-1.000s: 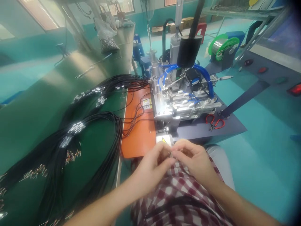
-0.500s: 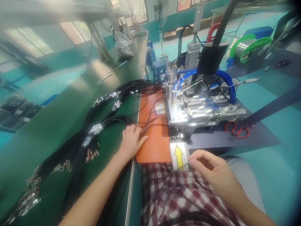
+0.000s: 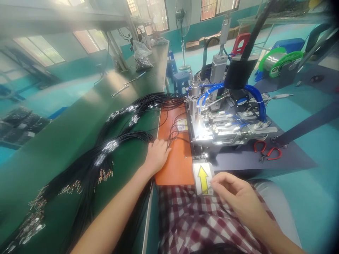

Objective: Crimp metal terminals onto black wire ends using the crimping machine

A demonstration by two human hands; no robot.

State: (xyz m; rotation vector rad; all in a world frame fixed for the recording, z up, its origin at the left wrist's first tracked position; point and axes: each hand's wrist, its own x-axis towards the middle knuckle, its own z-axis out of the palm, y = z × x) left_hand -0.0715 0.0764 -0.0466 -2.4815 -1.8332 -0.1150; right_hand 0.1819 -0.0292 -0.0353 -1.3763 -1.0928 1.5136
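Observation:
My left hand [image 3: 158,157] is at the left edge of an orange board [image 3: 176,169], its fingers curled over thin black cables that come out beyond the fingertips. My right hand [image 3: 237,197] is closed in a pinch on the end of a black cable [image 3: 205,191], above my lap and beside a white label with a yellow arrow [image 3: 203,178]. On the green table, bundles of black cables [image 3: 132,135] with shiny metal ends [image 3: 106,151] lie left of my left hand. Some bundles show bare coppery wire tips [image 3: 105,175].
A metal machine [image 3: 212,120] with blue tubes stands right of the board. Red-handled pliers [image 3: 267,151] lie on its grey base. Farther off are a wire spool [image 3: 278,61], a bag of small metal parts [image 3: 142,60], a blue stool [image 3: 181,82] and a fan [image 3: 182,38].
My left hand has slid slightly right over the board's edge. My right hand has barely moved, still pinching the cable. The whole view has shifted a little.

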